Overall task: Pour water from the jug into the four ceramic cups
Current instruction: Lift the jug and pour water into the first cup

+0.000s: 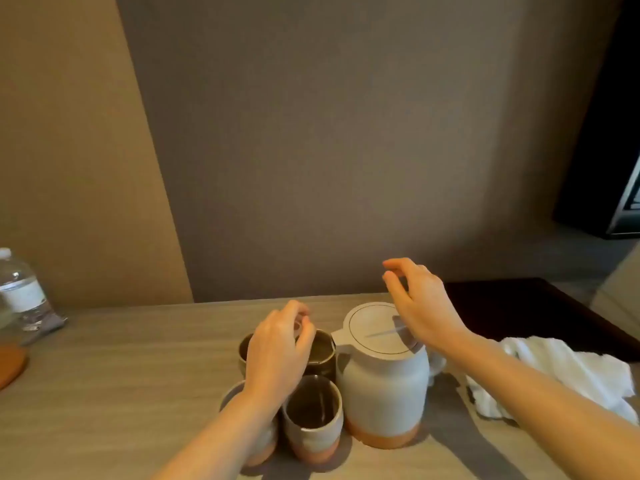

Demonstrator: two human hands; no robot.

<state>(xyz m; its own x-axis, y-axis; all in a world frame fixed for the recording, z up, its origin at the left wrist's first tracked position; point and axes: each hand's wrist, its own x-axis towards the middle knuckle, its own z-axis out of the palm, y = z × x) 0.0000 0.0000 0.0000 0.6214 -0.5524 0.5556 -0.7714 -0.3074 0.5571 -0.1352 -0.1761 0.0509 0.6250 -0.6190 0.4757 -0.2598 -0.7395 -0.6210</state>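
Observation:
A grey-white ceramic jug (382,386) with a terracotta base and a flat lid stands on the table, spout pointing left. Four ceramic cups cluster just left of it: a near cup (313,419) with a dark inside, a dark far cup (322,355), and two more largely hidden under my left forearm. My left hand (277,351) hovers over the cups with its fingers curled, holding nothing that I can see. My right hand (415,306) floats above the back of the jug's lid, fingers spread and bent, not touching it.
A crumpled white cloth (561,375) lies right of the jug. A clear plastic water bottle (20,292) stands at the far left near an orange round object (10,362). A dark tray (540,313) sits behind the cloth. The wall rises close behind the table.

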